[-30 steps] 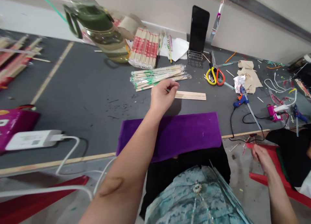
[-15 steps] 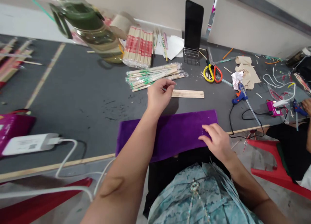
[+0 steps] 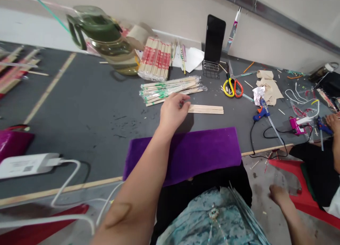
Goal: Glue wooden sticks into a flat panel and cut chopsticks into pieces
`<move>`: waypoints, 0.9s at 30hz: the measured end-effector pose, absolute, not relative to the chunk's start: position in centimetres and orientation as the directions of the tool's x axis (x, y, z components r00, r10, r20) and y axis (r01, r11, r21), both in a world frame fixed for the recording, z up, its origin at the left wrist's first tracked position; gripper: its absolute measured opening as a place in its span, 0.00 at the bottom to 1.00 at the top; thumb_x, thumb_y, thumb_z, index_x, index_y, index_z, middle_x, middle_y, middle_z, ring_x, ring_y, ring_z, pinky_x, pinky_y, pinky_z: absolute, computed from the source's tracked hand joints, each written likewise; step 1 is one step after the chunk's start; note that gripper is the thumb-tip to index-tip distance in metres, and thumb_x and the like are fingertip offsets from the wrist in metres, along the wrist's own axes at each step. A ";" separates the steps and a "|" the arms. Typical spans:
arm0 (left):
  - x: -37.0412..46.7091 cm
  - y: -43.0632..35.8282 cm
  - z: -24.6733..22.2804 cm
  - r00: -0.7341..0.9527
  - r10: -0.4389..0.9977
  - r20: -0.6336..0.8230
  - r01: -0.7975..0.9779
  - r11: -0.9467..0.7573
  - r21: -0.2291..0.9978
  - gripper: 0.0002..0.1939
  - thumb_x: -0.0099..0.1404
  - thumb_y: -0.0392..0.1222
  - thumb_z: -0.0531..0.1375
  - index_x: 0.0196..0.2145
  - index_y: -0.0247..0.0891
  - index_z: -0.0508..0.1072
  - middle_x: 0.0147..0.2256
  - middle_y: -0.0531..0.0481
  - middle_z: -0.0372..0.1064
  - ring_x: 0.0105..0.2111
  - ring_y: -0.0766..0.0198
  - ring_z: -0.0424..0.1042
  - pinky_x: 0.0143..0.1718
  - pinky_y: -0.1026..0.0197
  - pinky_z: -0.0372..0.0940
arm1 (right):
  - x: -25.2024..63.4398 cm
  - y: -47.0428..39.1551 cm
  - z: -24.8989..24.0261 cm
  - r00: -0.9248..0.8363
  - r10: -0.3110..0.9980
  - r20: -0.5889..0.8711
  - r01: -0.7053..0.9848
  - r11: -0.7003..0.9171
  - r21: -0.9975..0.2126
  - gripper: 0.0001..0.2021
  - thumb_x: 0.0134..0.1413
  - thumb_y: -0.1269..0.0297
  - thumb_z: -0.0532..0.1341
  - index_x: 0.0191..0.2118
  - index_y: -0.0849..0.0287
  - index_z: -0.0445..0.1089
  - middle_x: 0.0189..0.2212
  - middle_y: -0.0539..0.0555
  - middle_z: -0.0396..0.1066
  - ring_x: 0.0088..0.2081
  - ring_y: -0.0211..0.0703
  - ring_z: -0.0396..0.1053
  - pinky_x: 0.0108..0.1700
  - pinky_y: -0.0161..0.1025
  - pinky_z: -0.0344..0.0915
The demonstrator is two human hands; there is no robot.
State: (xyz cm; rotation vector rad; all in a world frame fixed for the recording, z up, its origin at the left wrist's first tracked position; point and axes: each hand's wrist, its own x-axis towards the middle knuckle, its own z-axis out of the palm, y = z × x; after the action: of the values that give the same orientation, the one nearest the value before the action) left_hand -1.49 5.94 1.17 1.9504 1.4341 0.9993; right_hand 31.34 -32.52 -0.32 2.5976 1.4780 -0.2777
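Note:
My left hand [image 3: 174, 112] rests over the table with its fingers curled at the left end of a flat row of thin wooden chopsticks [image 3: 205, 109]. The fingertips are partly hidden, and the row's left end lies beneath them. Just beyond that hand lies a loose pile of chopsticks in clear wrappers with green print [image 3: 170, 88]. A folded purple cloth [image 3: 204, 151] lies at the table's near edge, under my left forearm. My right hand [image 3: 278, 194] hangs low on the right, off the table beside a red stool [image 3: 300, 199]; its fingers do not show clearly.
A jug [image 3: 111, 53], red-printed chopstick packs [image 3: 155, 59] and a phone on a stand [image 3: 214, 39] line the back. Scissors [image 3: 233, 87], crumpled paper [image 3: 259, 95] and a corded blue glue gun [image 3: 261, 113] lie right. Another person's hand [image 3: 333, 123] is at far right.
My right hand has left the purple cloth and moved down and right, off the table. My left hand stays at the chopstick row. The view has shifted slightly.

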 end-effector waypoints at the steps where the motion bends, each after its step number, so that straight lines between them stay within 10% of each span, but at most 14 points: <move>1: -1.6 5.9 1.1 0.186 0.948 0.259 0.606 -0.318 0.729 0.11 0.63 0.40 0.59 0.42 0.39 0.78 0.42 0.44 0.73 0.38 0.55 0.72 0.44 0.54 0.67 | 31.0 -32.0 -0.1 0.471 0.846 -0.250 0.872 -0.489 -0.011 0.23 0.60 0.59 0.61 0.14 0.56 0.63 0.11 0.49 0.62 0.15 0.41 0.64 0.21 0.33 0.61; 7: -2.1 5.6 1.7 0.194 0.954 0.230 0.786 -0.291 0.545 0.17 0.67 0.41 0.55 0.50 0.39 0.76 0.49 0.40 0.71 0.51 0.48 0.70 0.54 0.50 0.66 | 26.5 -19.9 4.9 0.145 0.985 0.094 0.897 -0.091 -0.433 0.15 0.69 0.60 0.54 0.55 0.54 0.72 0.45 0.59 0.77 0.44 0.47 0.77 0.48 0.41 0.71; 10: -2.4 5.4 1.9 0.165 0.968 0.190 0.848 -0.237 0.474 0.19 0.68 0.40 0.54 0.54 0.36 0.75 0.50 0.37 0.71 0.53 0.44 0.70 0.52 0.47 0.67 | 23.5 -12.1 6.5 0.142 0.969 0.204 0.938 -0.066 -0.341 0.16 0.71 0.62 0.53 0.56 0.57 0.71 0.48 0.61 0.75 0.50 0.51 0.73 0.53 0.44 0.69; 17: -2.1 4.8 2.0 0.220 0.972 0.087 0.889 -0.236 0.392 0.16 0.70 0.43 0.54 0.48 0.36 0.79 0.48 0.35 0.70 0.53 0.41 0.68 0.49 0.46 0.70 | 19.5 -3.0 5.1 0.250 0.960 -0.129 0.951 -0.268 -0.154 0.11 0.67 0.58 0.59 0.46 0.58 0.74 0.43 0.60 0.72 0.44 0.50 0.73 0.42 0.41 0.68; 27: -2.7 4.7 2.0 0.262 0.965 0.001 0.835 -0.227 0.501 0.11 0.67 0.42 0.58 0.44 0.39 0.77 0.45 0.43 0.72 0.41 0.52 0.74 0.43 0.54 0.68 | 20.2 -2.2 1.8 0.277 0.961 -0.012 0.817 -0.243 -0.524 0.08 0.57 0.71 0.63 0.43 0.54 0.72 0.41 0.54 0.72 0.37 0.44 0.72 0.43 0.42 0.67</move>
State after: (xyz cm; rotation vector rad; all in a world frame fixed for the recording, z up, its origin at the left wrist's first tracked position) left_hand -2.72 4.69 2.02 2.1381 1.6345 0.4401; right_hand 20.19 -2.24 1.77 2.8164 2.1103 -0.6157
